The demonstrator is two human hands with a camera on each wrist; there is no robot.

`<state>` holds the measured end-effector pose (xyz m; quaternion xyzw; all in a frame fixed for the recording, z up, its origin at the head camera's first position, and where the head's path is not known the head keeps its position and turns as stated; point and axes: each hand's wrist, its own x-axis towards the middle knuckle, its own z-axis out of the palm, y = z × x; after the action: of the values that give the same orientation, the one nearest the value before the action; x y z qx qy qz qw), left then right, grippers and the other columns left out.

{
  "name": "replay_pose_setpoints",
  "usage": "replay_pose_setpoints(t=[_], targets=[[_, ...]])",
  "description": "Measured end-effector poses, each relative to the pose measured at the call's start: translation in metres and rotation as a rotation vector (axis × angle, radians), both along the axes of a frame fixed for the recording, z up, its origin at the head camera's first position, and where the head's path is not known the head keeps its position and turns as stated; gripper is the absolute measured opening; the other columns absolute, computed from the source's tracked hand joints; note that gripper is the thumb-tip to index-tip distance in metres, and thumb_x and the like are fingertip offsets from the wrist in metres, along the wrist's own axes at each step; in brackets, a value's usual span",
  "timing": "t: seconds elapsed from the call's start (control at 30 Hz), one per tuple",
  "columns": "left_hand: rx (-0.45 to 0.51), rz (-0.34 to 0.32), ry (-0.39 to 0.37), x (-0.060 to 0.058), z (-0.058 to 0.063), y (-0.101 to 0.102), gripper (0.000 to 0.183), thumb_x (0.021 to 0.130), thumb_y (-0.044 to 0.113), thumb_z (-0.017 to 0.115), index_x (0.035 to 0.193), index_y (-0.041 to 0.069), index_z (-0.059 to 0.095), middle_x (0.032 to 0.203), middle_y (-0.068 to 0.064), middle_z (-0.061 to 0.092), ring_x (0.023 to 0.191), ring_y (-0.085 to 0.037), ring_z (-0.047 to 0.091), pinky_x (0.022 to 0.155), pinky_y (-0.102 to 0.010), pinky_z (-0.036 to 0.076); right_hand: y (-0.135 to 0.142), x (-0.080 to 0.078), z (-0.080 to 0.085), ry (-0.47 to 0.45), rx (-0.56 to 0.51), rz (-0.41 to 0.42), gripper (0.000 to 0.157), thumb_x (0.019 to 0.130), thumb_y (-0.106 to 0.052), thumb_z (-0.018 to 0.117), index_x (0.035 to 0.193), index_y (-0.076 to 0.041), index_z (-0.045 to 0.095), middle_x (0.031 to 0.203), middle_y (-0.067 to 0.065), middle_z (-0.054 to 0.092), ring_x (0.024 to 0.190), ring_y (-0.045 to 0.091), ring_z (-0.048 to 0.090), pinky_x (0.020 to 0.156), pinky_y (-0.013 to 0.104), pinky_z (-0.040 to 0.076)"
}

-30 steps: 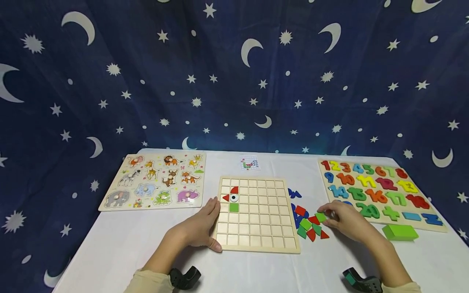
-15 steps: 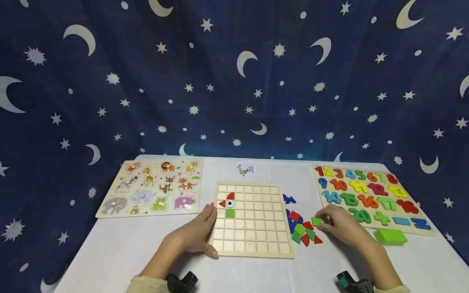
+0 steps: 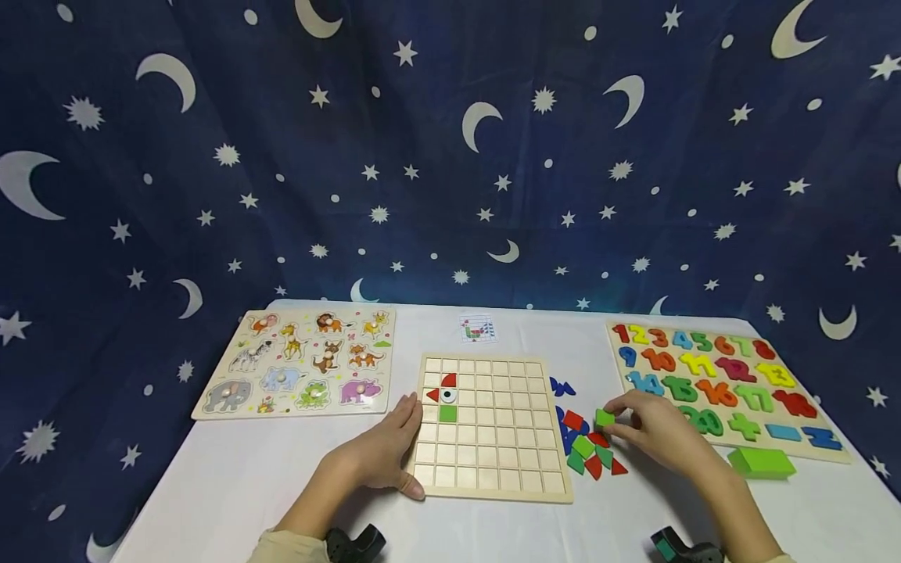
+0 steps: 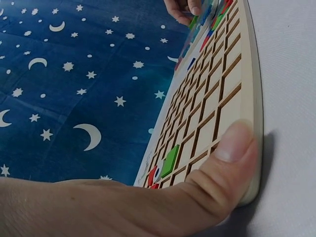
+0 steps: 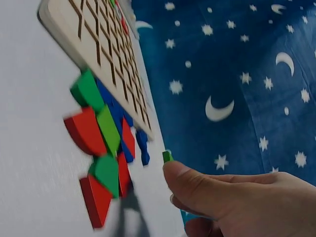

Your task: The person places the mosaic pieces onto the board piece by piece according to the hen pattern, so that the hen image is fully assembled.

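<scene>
A pale wooden grid board (image 3: 496,457) lies before me with a red quarter-round tile (image 3: 449,380), a red triangle (image 3: 432,395), an eye tile (image 3: 447,396) and a green square (image 3: 447,414) in its upper left cells. My left hand (image 3: 380,450) rests along the board's left edge, fingers fairly straight, thumb over the near left corner. Between thumb and fingers my right hand (image 3: 658,430) pinches a light green square tile (image 3: 604,418) above the loose pile. In the right wrist view only a corner of that tile (image 5: 167,156) shows past the thumb.
Loose red, green and blue tiles (image 3: 583,447) lie right of the board. A pattern card (image 3: 479,328) is behind it. An animal puzzle (image 3: 296,363) stands left, a number puzzle (image 3: 732,383) right, with a green block (image 3: 762,463) in front. A starry curtain hangs behind.
My right hand has moved slightly left and away from me over the pile, carrying the green square tile. The left hand stays on the board. The head view has shifted a little.
</scene>
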<state>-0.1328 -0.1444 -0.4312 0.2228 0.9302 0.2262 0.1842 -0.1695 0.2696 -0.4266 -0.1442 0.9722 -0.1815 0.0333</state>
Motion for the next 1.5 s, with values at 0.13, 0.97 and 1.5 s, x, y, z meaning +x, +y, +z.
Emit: replay_pose_setpoints(t=[0.13, 0.97, 1.5], targets=[[-0.008, 0.008, 0.008, 0.006, 0.003, -0.003, 0.129, 0.055, 0.047, 0.084, 0.148, -0.009, 0.014, 0.158, -0.025, 0.007, 0.147, -0.038, 0.008, 0.118, -0.049, 0.018, -0.022, 0.007, 0.003, 0.031, -0.032, 0.051, 0.024, 0.079, -0.032, 0.075, 0.099, -0.019, 0.072, 0.087, -0.011, 0.065, 0.068, 0.004, 0.046, 0.057, 0.016, 0.044], [-0.048, -0.022, 0.012, -0.001, -0.008, 0.006, 0.128, 0.057, 0.050, 0.083, 0.148, -0.008, 0.015, 0.157, -0.024, 0.010, 0.146, -0.037, 0.011, 0.117, -0.048, 0.021, -0.190, 0.015, -0.038, 0.238, -0.117, 0.216, 0.026, 0.077, -0.040, 0.075, 0.096, -0.023, 0.074, 0.086, -0.013, 0.065, 0.064, -0.001, 0.047, 0.056, 0.015, 0.041], [-0.041, -0.018, 0.014, -0.003, 0.001, -0.002, 0.127, 0.058, 0.050, 0.082, 0.149, -0.007, 0.014, 0.158, -0.023, 0.008, 0.147, -0.036, 0.009, 0.118, -0.047, 0.020, -0.202, 0.012, -0.051, 0.302, -0.209, 0.185, 0.026, 0.076, -0.038, 0.077, 0.098, -0.025, 0.074, 0.092, -0.015, 0.059, 0.072, -0.002, 0.052, 0.062, 0.018, 0.044]])
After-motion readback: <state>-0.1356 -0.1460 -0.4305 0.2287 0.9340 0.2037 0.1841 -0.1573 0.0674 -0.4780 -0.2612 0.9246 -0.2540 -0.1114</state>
